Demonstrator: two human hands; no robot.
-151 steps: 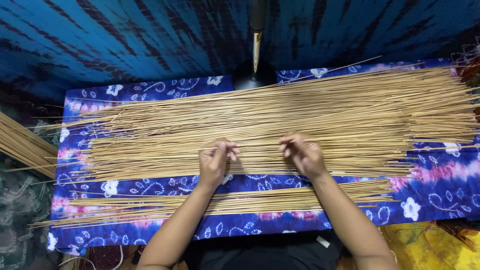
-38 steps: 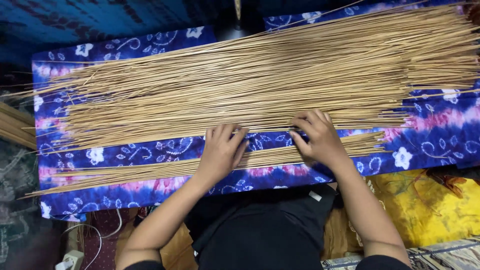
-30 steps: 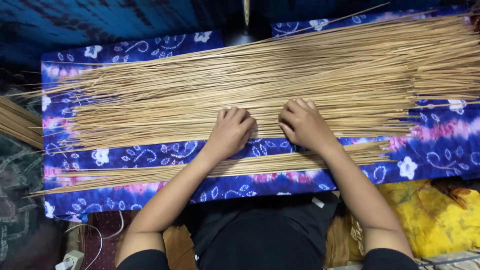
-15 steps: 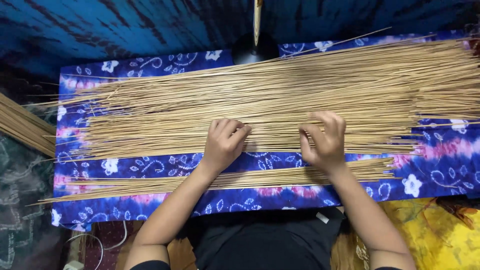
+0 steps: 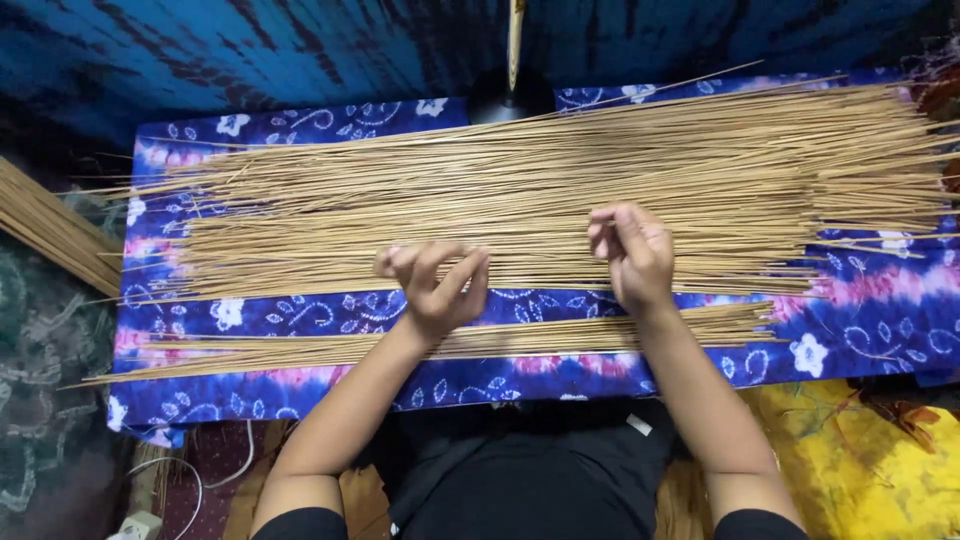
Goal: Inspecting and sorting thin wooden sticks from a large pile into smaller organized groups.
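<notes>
1. Sticks (image 5: 560, 190), thin and tan, lie spread across a blue flowered cloth (image 5: 860, 320).
2. Left hand (image 5: 435, 285) rests at their near edge, fingers loosely curled, gripping nothing clearly.
3. Right hand (image 5: 632, 255) likewise, fingertips touching sticks.

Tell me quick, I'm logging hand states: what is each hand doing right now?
Left hand: fingers curled on the near edge of the large spread of thin sticks; a firm hold cannot be told.
Right hand: likewise, fingers bent on the same sticks.
</notes>
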